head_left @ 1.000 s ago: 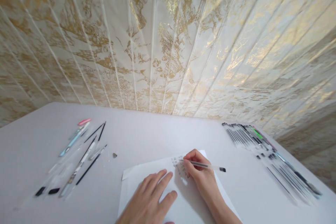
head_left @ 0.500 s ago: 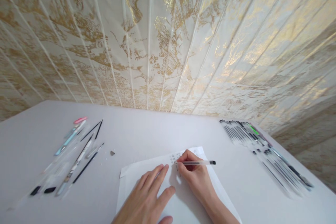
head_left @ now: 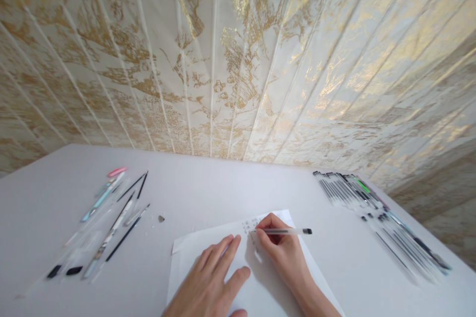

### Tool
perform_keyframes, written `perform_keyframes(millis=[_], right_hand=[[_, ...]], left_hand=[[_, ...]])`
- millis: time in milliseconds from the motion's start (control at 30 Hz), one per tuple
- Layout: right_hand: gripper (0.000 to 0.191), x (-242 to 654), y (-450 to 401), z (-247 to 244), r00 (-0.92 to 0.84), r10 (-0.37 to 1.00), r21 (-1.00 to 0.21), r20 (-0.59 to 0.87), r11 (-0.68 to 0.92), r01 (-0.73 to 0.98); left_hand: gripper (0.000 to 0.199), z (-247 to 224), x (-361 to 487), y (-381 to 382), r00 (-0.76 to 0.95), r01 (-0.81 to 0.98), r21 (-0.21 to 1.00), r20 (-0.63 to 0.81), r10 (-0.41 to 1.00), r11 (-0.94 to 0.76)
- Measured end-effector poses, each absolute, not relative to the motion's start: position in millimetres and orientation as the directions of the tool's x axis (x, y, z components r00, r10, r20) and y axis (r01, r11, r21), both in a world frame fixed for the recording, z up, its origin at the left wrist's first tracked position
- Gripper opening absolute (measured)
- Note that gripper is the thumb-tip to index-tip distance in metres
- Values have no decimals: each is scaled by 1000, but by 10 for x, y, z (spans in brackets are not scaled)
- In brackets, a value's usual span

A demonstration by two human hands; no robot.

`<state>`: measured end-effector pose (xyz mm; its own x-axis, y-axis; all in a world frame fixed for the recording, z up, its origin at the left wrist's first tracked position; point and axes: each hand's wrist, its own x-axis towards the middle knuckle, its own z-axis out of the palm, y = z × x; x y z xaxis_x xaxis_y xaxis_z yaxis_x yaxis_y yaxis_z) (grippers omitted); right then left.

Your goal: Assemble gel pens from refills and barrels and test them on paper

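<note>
A sheet of white paper [head_left: 201, 245] lies on the table in front of me, with rows of small dark handwritten marks near its top right. My right hand [head_left: 284, 247] rests on that part of the sheet, its fingers pinched round a clear pen [head_left: 288, 231] with a black end pointing right. The pen's tip is hidden by the fingers, close to the marks. Flat on the left part of the paper lies my left hand [head_left: 211, 277], fingers stretched out and holding nothing.
Loose pens, dark refills and clear pen parts [head_left: 107, 233] are scattered on the left of the table, with a pink piece [head_left: 116, 172] behind. Several pens [head_left: 334, 188] lie in rows at the right. A gold-patterned curtain [head_left: 208, 59] hangs beyond the table's back edge.
My right hand and the pen have shifted slightly right along the writing. My left hand stays flat on the paper. The whole view has moved a little.
</note>
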<state>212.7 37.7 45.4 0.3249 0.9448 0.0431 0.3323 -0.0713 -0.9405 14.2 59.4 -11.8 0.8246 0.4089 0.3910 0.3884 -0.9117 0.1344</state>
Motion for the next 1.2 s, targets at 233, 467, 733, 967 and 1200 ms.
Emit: perform_keyframes(millis=[233, 467, 733, 967, 1200], right_hand=[[26, 2309, 430, 421, 459, 888, -995, -3, -50, 89], [10, 2195, 424, 479, 287, 954, -981, -87, -132, 140], [12, 2065, 408, 388, 299, 954, -960, -6, -90, 265], [12, 2062, 394, 375, 281, 958, -927, 55, -55, 372], [13, 2091, 381, 373, 222, 975, -917, 24, -67, 393]], left_hand=[[38, -154, 117, 638, 817, 376, 111, 427, 386, -920], [39, -147, 154, 591, 795, 428, 98, 431, 426, -898], [38, -160, 132, 624, 822, 393, 71, 419, 385, -917], [39, -124, 138, 630, 822, 369, 103, 428, 376, -924], [39, -46, 148, 613, 839, 389, 55, 392, 378, -920]])
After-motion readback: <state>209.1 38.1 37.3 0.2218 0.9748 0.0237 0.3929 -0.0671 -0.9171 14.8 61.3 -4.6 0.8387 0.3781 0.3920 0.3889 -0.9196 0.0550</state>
